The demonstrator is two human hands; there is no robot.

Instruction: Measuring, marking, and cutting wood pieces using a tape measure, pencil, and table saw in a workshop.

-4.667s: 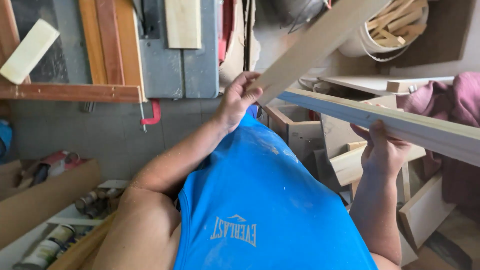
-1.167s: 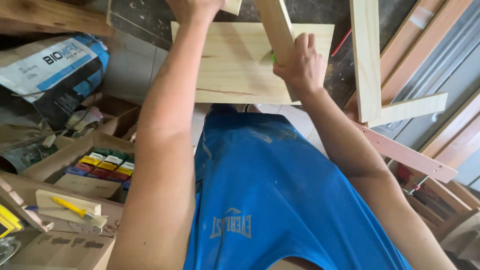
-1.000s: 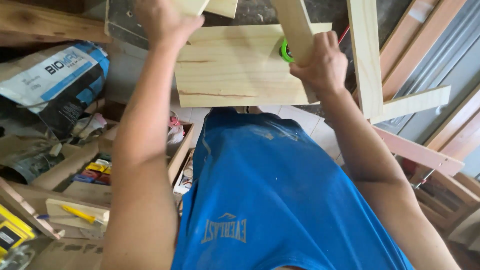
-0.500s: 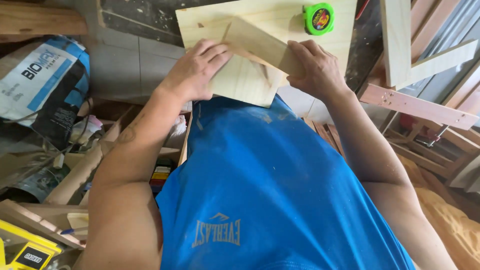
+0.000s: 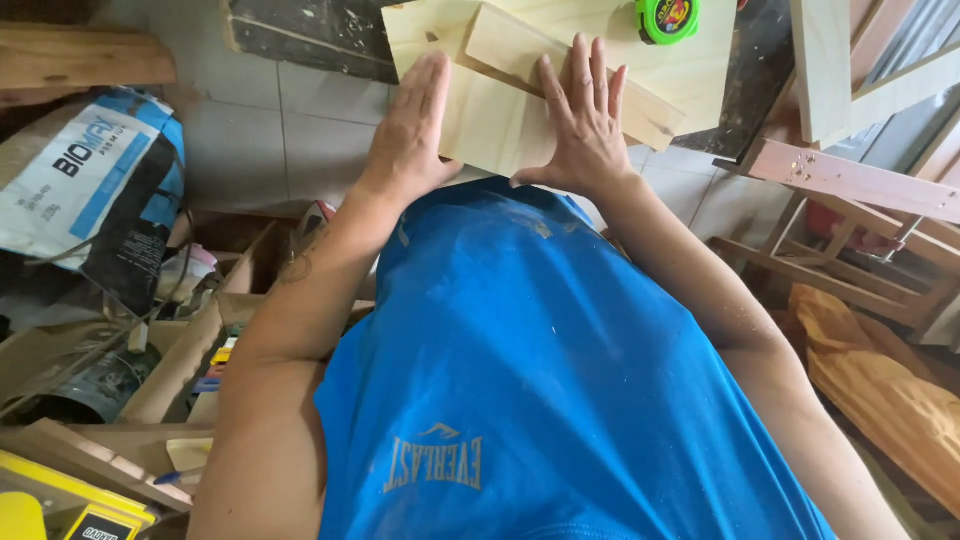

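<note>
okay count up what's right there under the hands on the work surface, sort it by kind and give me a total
Pale wood panel: 1
Wooden strip lying across it, under the right hand: 1
Green tape measure: 1
Total: 3
The left hand lies flat on the panel.

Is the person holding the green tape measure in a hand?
No, the green tape measure lies alone on the board, while both hands press flat on the wood.

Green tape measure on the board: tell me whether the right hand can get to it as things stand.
Probably yes. The right hand lies flat on the wooden strip, and the tape measure sits just beyond its fingertips on the pale board, with nothing between them.
</note>
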